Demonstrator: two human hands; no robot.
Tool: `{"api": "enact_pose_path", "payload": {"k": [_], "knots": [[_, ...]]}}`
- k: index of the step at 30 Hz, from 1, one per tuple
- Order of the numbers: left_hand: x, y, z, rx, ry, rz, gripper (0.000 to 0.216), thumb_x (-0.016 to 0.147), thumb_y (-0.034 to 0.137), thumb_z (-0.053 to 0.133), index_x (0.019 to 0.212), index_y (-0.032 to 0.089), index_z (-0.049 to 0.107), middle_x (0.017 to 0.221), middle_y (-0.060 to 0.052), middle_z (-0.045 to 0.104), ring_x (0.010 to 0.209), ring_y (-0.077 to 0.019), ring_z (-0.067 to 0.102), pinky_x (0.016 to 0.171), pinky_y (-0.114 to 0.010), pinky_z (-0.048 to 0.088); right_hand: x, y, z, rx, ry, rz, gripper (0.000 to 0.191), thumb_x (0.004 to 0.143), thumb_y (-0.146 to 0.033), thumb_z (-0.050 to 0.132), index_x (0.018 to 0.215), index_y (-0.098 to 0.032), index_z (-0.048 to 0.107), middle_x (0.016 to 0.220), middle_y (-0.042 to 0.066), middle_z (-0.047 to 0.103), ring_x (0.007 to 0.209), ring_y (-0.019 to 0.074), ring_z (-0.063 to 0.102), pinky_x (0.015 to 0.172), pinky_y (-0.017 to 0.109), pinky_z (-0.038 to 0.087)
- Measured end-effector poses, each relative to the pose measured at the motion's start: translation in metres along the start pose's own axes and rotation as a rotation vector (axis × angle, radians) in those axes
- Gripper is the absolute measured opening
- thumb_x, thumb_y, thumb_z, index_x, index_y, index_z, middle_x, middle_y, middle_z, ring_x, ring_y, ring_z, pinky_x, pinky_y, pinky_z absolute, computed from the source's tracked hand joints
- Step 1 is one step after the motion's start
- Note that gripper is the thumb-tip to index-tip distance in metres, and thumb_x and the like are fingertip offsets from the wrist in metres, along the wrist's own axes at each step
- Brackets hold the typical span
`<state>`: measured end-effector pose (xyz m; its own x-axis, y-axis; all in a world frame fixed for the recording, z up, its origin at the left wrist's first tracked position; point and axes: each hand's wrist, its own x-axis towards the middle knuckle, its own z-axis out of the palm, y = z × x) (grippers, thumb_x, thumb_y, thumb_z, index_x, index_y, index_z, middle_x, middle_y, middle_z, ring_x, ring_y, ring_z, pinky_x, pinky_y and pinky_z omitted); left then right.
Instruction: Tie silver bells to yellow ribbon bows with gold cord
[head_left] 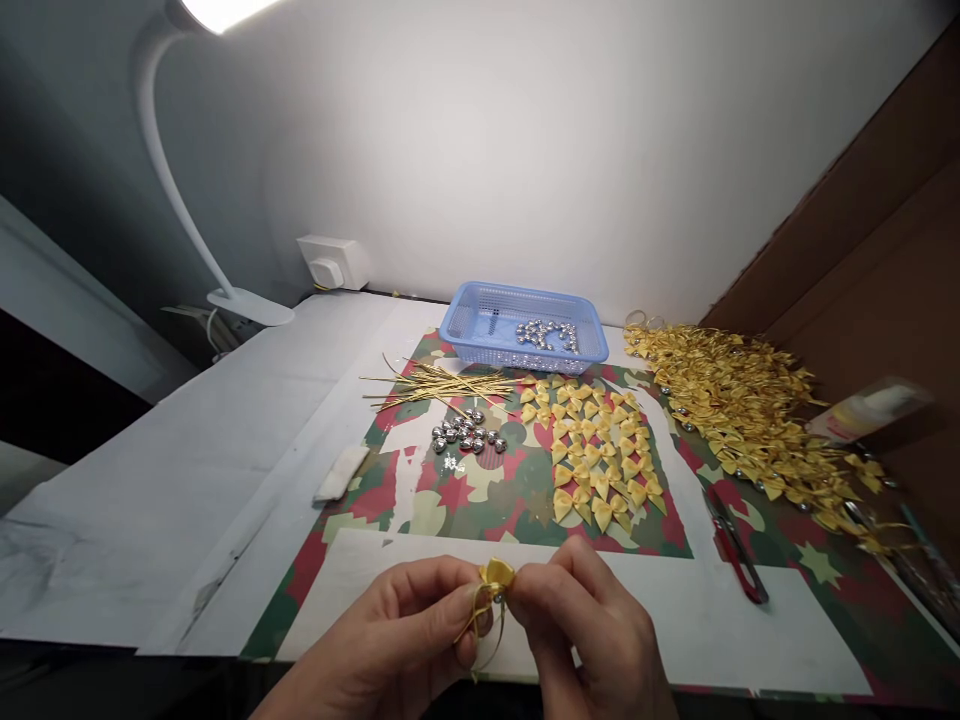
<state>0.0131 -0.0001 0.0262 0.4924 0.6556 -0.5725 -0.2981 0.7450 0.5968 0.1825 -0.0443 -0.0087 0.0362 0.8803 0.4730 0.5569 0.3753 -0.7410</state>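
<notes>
At the front of the table, my left hand (409,625) pinches a yellow ribbon bow (498,573) between thumb and fingers. Thin gold cord ends hang loose below the bow, and a small silver bell (498,597) partly shows under it. My right hand (592,625) is closed at the bow's right side, its fingertips pressed together there; exactly what they grip, bow or cord, is hidden. Beyond my hands lie a cluster of silver bells (469,432), a bundle of gold cords (442,385) and rows of yellow bows (600,450).
A blue plastic basket (525,355) with silver bells stands at the back. On the right are a heap of yellow bows with bells (735,400), red-handled thread snips (735,550) and a bottle (862,412). A folded white cloth (341,474) and a desk lamp (169,170) are left.
</notes>
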Motion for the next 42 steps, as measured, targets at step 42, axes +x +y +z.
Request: {"api": "enact_pose_path", "payload": {"k": [42], "knots": [[0.0034,-0.0046,-0.0067,0.067,-0.081,0.019,0.02,0.079,0.03,0.086,0.069,0.015,0.076,0.071,0.0,0.06,0.067,-0.0126,0.045,0.064,-0.021,0.041,-0.0036,0.0031,0.0065,0.343,-0.032,0.198,0.016,0.097,-0.021,0.06,0.083,-0.024,0.067,0.074,-0.004,0.049,0.066,0.0106,0.051,0.059,0.02,0.041]]}}
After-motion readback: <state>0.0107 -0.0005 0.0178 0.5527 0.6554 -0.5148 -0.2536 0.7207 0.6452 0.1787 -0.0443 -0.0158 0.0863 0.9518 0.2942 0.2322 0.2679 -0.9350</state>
